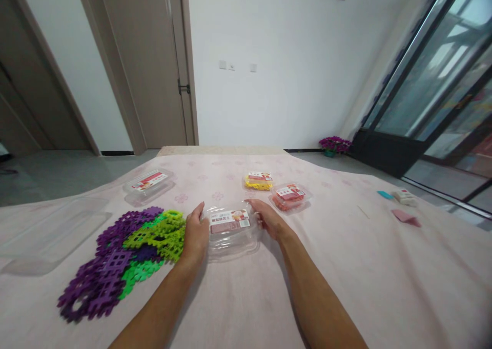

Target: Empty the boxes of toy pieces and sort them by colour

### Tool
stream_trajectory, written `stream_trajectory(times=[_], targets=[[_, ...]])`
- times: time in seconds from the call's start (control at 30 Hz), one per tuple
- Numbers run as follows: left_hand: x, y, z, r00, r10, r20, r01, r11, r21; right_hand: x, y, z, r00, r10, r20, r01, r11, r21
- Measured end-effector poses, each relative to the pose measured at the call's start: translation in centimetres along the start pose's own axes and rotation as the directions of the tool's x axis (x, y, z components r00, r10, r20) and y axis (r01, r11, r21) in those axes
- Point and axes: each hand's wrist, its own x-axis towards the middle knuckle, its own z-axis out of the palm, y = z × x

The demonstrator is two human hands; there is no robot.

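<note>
A clear plastic food box (pixel 230 239) with a printed label on its lid lies on the table in front of me, and nothing shows inside it. My left hand (pixel 197 232) grips its left side, the thumb at the top edge. On the opposite side, my right hand (pixel 269 220) holds the far right corner. Just left of my left hand is a pile of flat plastic building pieces: purple pieces (pixel 111 262), lime-green pieces (pixel 165 233) and bright green pieces (pixel 142 272).
Behind the box sit a box of yellow pieces (pixel 259 181) and a box of red pieces (pixel 289 198). Another labelled clear box (pixel 149 185) stands back left, near a large clear tub (pixel 57 233). A pink cloth (pixel 406 218) and a blue item (pixel 385 195) lie at right.
</note>
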Motion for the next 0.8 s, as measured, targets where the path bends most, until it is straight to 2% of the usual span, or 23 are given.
stream_trajectory(times=[0.07,0.2,0.43,0.63,0.8], targets=[[-0.5,0.3,0.3,0.998,0.007,-0.062,-0.004,0.999,0.050,-0.3,0.2,-0.2,0.997,-0.065,0.041,0.068,0.996,-0.066],[-1.4,0.4,0.6,0.997,0.000,-0.081,0.003,1.000,0.029,0.1,1.0,-0.1,0.984,-0.174,0.032,0.176,0.978,-0.107],[-2.4,0.2,0.2,0.998,-0.016,-0.065,0.023,0.994,0.106,0.8,1.3,0.4,0.988,-0.149,-0.029,0.144,0.982,-0.125],[-2.1,0.4,-0.3,0.999,0.020,-0.028,-0.013,0.971,0.238,0.5,1.1,0.7,0.989,-0.140,-0.035,0.135,0.983,-0.126],[-1.7,0.6,-0.2,1.000,0.019,-0.001,-0.019,0.971,0.239,0.7,1.4,1.1,0.988,-0.143,-0.049,0.138,0.986,-0.095]])
